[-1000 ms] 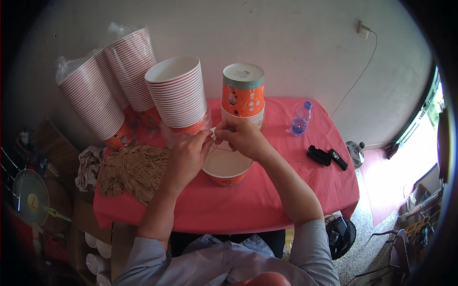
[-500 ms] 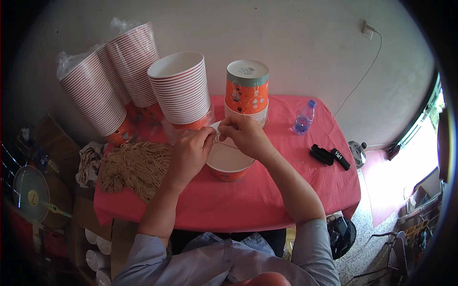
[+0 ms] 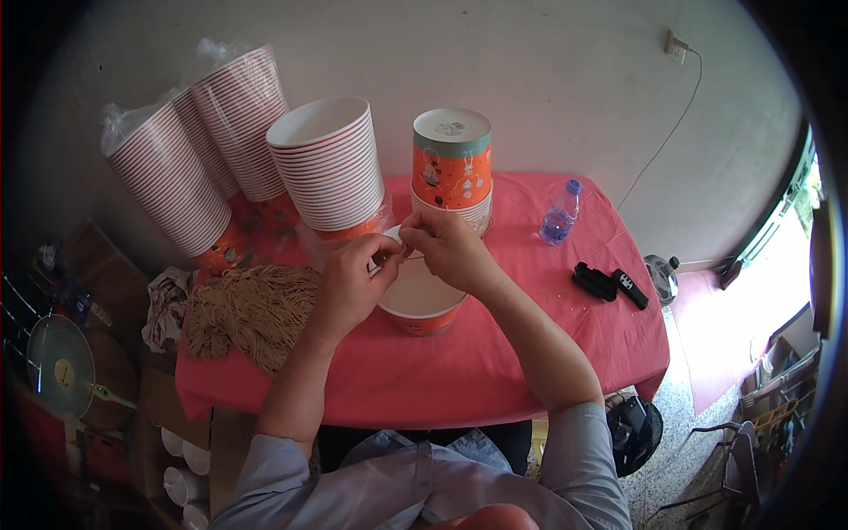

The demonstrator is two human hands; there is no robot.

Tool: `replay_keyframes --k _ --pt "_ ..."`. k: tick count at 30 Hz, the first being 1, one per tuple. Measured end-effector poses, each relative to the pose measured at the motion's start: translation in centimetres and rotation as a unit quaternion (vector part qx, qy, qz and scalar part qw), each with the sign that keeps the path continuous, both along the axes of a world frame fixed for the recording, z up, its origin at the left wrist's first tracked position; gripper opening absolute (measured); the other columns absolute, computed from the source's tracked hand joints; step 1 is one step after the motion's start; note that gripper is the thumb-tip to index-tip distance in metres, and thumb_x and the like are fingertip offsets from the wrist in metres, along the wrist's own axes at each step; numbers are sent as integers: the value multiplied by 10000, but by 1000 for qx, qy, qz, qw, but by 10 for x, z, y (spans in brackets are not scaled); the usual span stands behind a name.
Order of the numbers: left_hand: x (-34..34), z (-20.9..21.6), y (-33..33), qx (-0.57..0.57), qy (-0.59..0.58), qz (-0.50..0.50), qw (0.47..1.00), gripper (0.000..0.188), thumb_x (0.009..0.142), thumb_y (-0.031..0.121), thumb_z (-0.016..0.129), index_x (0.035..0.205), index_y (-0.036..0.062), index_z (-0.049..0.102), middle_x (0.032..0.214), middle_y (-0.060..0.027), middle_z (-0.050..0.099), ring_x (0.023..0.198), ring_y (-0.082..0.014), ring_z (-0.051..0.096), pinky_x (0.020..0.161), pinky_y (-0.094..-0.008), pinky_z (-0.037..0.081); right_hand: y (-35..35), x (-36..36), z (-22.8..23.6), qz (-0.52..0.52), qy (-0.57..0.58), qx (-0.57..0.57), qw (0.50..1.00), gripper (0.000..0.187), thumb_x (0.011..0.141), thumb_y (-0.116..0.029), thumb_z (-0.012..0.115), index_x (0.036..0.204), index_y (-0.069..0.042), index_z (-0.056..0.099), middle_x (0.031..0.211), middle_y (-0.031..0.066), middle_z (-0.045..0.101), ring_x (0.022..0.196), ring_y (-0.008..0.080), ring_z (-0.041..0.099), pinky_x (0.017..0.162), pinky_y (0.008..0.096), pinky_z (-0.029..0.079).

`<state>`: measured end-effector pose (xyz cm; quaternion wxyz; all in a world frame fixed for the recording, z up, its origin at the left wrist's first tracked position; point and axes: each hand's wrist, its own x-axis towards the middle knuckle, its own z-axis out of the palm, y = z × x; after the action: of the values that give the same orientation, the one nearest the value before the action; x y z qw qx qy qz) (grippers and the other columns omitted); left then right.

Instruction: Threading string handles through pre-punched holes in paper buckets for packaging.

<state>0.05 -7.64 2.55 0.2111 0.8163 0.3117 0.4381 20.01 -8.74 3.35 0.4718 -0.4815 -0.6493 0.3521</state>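
Note:
A paper bucket (image 3: 422, 300), white inside with an orange outside, stands upright on the table in front of me. Over its far left rim my two hands meet, fingertips almost touching. My left hand (image 3: 358, 276) pinches a thin tan cord (image 3: 412, 258), which shows only as a short stretch at the rim. The fingers of my right hand (image 3: 450, 251) are closed on the same cord from the other side. Its ends are hidden by my fingers. A heap of loose tan cords (image 3: 252, 314) lies left of my left forearm.
Behind my hands stand a tall stack of white-rimmed paper buckets (image 3: 327, 168) and an upside-down orange bucket stack (image 3: 452, 163). Bagged bucket stacks (image 3: 172, 181) lean at the left wall. A water bottle (image 3: 560, 215) and black objects (image 3: 609, 284) sit on the red-covered table (image 3: 521, 371).
My fingertips have drawn closer together at the rim, and the left fingers have shifted on the cord. The bucket stays put; the whole view has shifted slightly.

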Motion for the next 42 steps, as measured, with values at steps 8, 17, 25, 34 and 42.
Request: replay_keyframes --k 8,17,25,34,42 --pt "-6 -9 16 -160 -127 -47 978 93 1003 80 713 1045 -4 717 884 12 701 771 -31 613 678 -225 497 -3 11 7 13 -29 -37 999 228 1026 -209 675 1137 -29 761 869 38 732 707 68 625 586 259 506" --pt "-7 -9 16 -219 -190 -71 954 110 1039 116 677 1042 10 708 882 46 669 806 -24 596 731 -213 489 -2 0 -1 24 -45 39 998 170 933 -152 749 1035 -18 775 813 2 723 695 71 613 619 281 513" --pt "-7 -13 17 -238 -179 -33 954 105 1028 78 647 979 -11 675 763 27 642 681 -27 571 604 -221 455 -8 -11 -6 -41 -114 193 974 110 891 -87 746 984 -27 742 805 42 741 643 108 629 616 307 525" --pt "-18 -3 14 -251 -78 -35 964 152 1019 99 647 981 -43 682 789 -5 686 691 -33 600 602 -222 464 -6 -18 -11 -71 -177 251 949 91 883 -67 741 972 -54 728 833 53 754 649 152 686 617 334 553" --pt "-32 0 22 -365 -128 -145 911 164 1025 172 670 975 20 706 751 22 628 611 -44 531 535 -215 406 -10 -20 -6 -35 -174 261 949 76 909 -68 742 985 -57 735 839 53 754 624 137 665 592 318 533"
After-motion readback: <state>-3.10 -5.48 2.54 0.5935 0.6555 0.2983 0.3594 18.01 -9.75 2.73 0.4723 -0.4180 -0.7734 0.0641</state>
